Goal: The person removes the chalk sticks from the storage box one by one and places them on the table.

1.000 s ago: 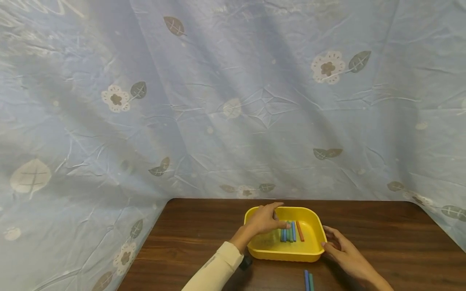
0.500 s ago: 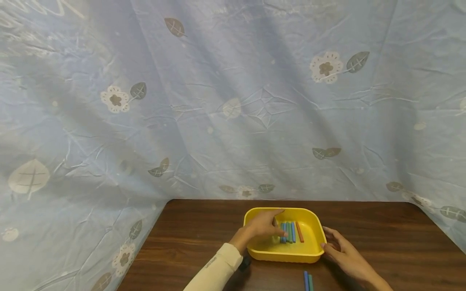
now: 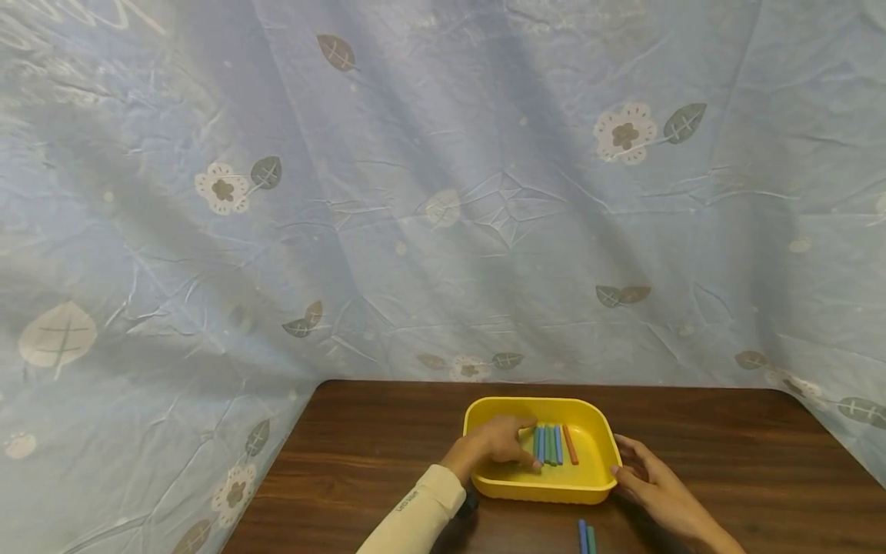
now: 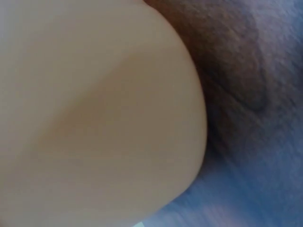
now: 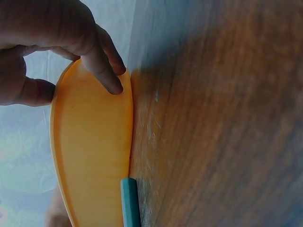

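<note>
A yellow tray [image 3: 540, 492] stands on the table and holds a row of slim blue and green crayon-like sticks [image 3: 549, 445], with a red stick [image 3: 571, 445] slightly slanted at the row's right. Inside the tray, my left hand [image 3: 500, 440] reaches to the row's left end. Its thumb and index finger are spread along the sticks' length; whether they touch is unclear. My right hand [image 3: 647, 477] grips the tray's right side, thumb at the rim and fingers on the outer wall [image 5: 90, 137] in the right wrist view. The left wrist view shows mostly a blurred beige sleeve [image 4: 104, 118].
Two more sticks, blue [image 3: 583, 536] and green [image 3: 591, 540], lie on the brown wooden table [image 3: 388, 446] in front of the tray. In the right wrist view, a teal stick [image 5: 129, 201] appears near the tray's base. A patterned light-blue cloth [image 3: 415, 231] hangs behind the table.
My left hand has lowered from above the tray's far rim to the sticks inside, its thumb coming nearer their front ends. The right hand keeps its hold on the tray.
</note>
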{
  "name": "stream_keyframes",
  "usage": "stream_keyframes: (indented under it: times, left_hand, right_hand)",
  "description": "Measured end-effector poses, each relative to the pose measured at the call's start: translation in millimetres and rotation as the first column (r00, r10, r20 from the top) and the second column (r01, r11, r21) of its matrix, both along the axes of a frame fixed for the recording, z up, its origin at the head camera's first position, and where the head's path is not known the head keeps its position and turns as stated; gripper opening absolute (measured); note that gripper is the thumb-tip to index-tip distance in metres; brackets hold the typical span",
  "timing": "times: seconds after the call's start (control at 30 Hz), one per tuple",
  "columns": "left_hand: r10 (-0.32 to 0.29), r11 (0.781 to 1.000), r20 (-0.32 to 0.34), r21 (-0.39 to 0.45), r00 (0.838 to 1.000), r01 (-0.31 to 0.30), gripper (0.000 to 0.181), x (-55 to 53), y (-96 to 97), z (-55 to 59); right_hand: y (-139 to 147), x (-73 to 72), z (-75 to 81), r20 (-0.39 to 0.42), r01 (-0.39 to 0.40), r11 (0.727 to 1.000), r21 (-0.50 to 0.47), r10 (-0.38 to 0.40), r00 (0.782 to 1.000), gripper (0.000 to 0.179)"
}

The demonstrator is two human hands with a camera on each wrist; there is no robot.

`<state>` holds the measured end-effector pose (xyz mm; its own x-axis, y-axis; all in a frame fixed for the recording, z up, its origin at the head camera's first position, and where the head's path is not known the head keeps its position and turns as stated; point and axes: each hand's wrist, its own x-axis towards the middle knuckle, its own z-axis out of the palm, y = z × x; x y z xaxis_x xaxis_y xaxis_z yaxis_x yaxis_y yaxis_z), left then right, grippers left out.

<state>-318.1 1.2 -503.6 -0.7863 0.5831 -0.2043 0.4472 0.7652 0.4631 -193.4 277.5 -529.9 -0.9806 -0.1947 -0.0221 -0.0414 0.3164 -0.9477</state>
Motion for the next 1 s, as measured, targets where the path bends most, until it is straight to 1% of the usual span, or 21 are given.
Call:
stream_keyframes:
  times: [0.1,0.27,0.5,0.63,0.8,0.9,1.0]
  left_hand:
    - [0.009,1.000,0.000,-0.009,1.000,-0.009,0.081,-0.5,-0.2,-1.4]
    - [0.016,1.000,-0.021,-0.027,1.000,-0.017,0.078,0.3,0.8,-1.6]
    - [0.036,0.999,-0.050,0.000,0.998,-0.036,0.075,1.2,2.5,-5.1]
    - [0.049,0.999,-0.058,0.012,0.997,-0.049,0.076,1.8,2.8,-7.0]
    - [0.060,0.997,-0.053,0.041,0.997,-0.058,0.078,0.7,2.5,-10.3]
    - [0.062,0.996,-0.054,0.072,0.997,-0.058,0.079,0.5,1.3,-8.6]
    - [0.060,0.992,-0.066,0.117,0.996,-0.052,0.080,1.6,-0.9,-4.0]
  right_hand:
    - [-0.1,0.1,-0.3,-0.003,-0.005,1.000,0.002,0.005,1.000,0.070]
    - [-0.3,0.0,-0.4,0.000,-0.009,1.000,-0.001,0.009,1.000,0.070]
    - [0.7,-0.8,0.0,-0.018,-0.038,0.999,0.001,0.038,0.999,0.070]
    - [0.8,-0.6,0.2,-0.018,-0.039,0.999,0.003,0.040,0.999,0.071]
    - [-0.5,0.3,0.7,-0.012,-0.023,1.000,0.006,0.023,1.000,0.070]
    - [-1.4,0.9,1.3,-0.002,-0.007,1.000,0.006,0.007,1.000,0.070]
    - [-2.1,1.4,2.0,0.013,0.008,1.000,0.002,-0.008,1.000,0.070]
